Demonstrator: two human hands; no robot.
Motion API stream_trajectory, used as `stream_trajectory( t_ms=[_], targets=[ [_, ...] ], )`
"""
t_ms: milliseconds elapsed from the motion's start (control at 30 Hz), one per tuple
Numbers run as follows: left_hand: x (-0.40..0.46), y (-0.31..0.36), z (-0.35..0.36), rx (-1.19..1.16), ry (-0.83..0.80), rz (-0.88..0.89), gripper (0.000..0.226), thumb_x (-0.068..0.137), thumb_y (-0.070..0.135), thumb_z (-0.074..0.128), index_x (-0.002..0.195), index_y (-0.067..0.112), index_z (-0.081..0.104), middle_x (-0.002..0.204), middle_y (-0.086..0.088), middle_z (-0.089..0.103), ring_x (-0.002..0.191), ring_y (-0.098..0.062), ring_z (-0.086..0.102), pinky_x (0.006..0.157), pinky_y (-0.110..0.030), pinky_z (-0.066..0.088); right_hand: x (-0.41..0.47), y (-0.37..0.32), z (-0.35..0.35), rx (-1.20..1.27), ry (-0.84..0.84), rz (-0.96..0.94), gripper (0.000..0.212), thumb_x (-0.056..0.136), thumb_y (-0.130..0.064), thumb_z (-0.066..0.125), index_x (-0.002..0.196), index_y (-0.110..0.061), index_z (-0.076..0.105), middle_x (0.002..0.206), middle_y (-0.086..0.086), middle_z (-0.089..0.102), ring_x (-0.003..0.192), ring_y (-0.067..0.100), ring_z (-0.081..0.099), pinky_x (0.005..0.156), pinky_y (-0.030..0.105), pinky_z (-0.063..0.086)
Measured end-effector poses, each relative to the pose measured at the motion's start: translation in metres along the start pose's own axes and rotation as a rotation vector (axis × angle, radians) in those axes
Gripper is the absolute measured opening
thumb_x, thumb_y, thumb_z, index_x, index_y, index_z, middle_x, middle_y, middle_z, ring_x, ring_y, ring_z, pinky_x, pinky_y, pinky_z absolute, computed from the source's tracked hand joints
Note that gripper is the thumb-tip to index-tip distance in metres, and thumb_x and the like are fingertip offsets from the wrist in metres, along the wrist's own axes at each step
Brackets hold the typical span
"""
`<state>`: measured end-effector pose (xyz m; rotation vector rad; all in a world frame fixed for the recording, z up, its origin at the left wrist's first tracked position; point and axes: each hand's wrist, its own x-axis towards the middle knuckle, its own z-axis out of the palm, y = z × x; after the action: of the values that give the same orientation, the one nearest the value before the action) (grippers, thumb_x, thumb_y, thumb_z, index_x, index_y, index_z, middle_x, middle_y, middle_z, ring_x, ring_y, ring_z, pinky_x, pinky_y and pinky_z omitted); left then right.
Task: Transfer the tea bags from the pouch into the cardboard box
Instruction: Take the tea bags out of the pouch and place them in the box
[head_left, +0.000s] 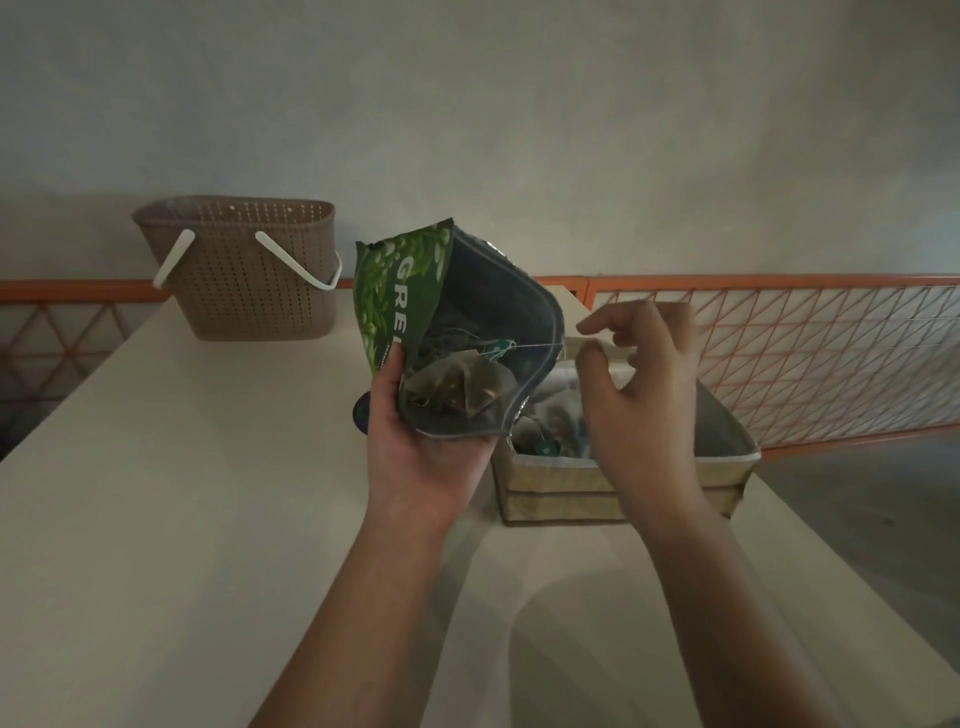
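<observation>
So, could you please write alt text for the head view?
The left hand holds an open green tea pouch while the right hand pinches a tea bag string above a cardboard box. A brown basket stands behind on the table.

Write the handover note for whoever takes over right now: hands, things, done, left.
Left hand grips the open green pouch, held above the table.
Right hand pinches a thin string that runs into the pouch mouth.
Tea bags are visible inside the pouch.
Cardboard box sits right of the pouch and already holds several bags.
Left to do: draw out this bag, drop it in the box, and empty the pouch.
</observation>
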<state>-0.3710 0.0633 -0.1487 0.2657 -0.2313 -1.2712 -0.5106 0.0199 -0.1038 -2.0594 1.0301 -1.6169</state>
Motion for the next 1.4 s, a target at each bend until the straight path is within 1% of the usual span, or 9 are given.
stream_trajectory(
  t_ms=[100,233,300,433,567,800,967,1233,1400],
  targets=[
    [-0.001,-0.001,0.000,-0.001,0.018,0.003,0.054,0.101,0.051,0.050,0.144,0.020,0.058,0.143,-0.012,0.062,0.127,-0.031,0.062,0.091,-0.038,0.058,-0.004,-0.010,0.012,-0.092,-0.049,-0.104,0.017,0.083,-0.037,0.062,0.093,-0.025,0.068,0.113,-0.002,0.044,0.110,0.018,0.040,0.090,0.022,0.035],
    [-0.003,-0.002,0.001,0.018,0.025,0.003,0.058,0.102,0.051,0.047,0.147,0.016,0.055,0.148,-0.010,0.058,0.134,-0.027,0.057,0.104,-0.037,0.052,-0.011,-0.013,0.025,-0.404,-0.190,-0.071,0.056,0.067,-0.076,0.058,0.099,-0.032,0.071,0.132,0.003,0.044,0.122,0.027,0.038,0.093,0.039,0.040],
    [-0.003,-0.002,0.002,0.021,0.026,-0.004,0.059,0.102,0.052,0.047,0.147,0.014,0.055,0.148,-0.011,0.057,0.130,-0.028,0.059,0.099,-0.037,0.056,-0.013,-0.016,0.030,-0.513,-0.238,-0.045,0.059,0.064,-0.077,0.063,0.101,-0.032,0.071,0.133,0.003,0.042,0.121,0.029,0.039,0.093,0.043,0.041],
    [-0.005,-0.004,0.005,0.025,0.067,-0.010,0.058,0.100,0.051,0.049,0.144,0.014,0.059,0.148,-0.016,0.057,0.141,-0.032,0.050,0.115,-0.042,0.041,-0.012,-0.019,0.032,-0.607,-0.283,0.019,0.037,0.077,-0.056,0.068,0.106,-0.032,0.069,0.128,0.002,0.041,0.120,0.028,0.037,0.095,0.043,0.039],
    [-0.005,-0.004,0.008,0.018,0.074,0.023,0.053,0.099,0.049,0.051,0.140,0.017,0.062,0.145,-0.014,0.061,0.134,-0.030,0.056,0.099,-0.039,0.051,-0.006,-0.012,0.027,-0.346,-0.196,0.014,0.016,0.082,-0.037,0.072,0.096,-0.029,0.074,0.121,0.003,0.053,0.116,0.027,0.045,0.091,0.045,0.045],
    [-0.006,0.002,0.005,0.029,-0.020,0.025,0.052,0.103,0.053,0.043,0.145,0.025,0.058,0.139,-0.012,0.065,0.112,-0.032,0.071,0.080,-0.037,0.060,0.027,-0.026,-0.012,0.272,-0.041,0.141,0.007,0.095,-0.028,0.060,0.094,-0.021,0.061,0.105,0.000,0.063,0.095,0.016,0.062,0.079,0.028,0.054],
    [-0.003,-0.001,0.003,0.017,-0.054,0.007,0.052,0.104,0.052,0.042,0.146,0.025,0.056,0.146,-0.012,0.060,0.130,-0.034,0.060,0.093,-0.041,0.059,0.041,-0.027,-0.032,0.554,-0.067,0.226,0.021,0.101,-0.024,0.051,0.106,-0.003,0.054,0.099,0.009,0.071,0.066,0.021,0.069,0.063,0.032,0.059],
    [0.015,0.001,0.008,0.055,-0.043,0.034,0.053,0.105,0.050,0.041,0.148,0.021,0.054,0.147,-0.010,0.059,0.137,-0.029,0.055,0.098,-0.037,0.054,0.052,-0.025,-0.038,0.696,0.142,-0.049,0.005,0.104,-0.014,0.044,0.106,-0.009,0.043,0.115,0.024,0.060,0.091,0.033,0.070,0.074,0.038,0.057],
    [0.022,0.001,0.012,0.014,-0.026,0.057,0.046,0.104,0.046,0.047,0.137,0.019,0.063,0.137,-0.010,0.067,0.129,-0.029,0.062,0.095,-0.039,0.053,0.056,-0.010,-0.031,0.647,0.198,-0.074,0.006,0.105,-0.014,0.041,0.105,-0.018,0.043,0.108,-0.007,0.062,0.106,0.029,0.066,0.085,0.044,0.057]
  ],
)
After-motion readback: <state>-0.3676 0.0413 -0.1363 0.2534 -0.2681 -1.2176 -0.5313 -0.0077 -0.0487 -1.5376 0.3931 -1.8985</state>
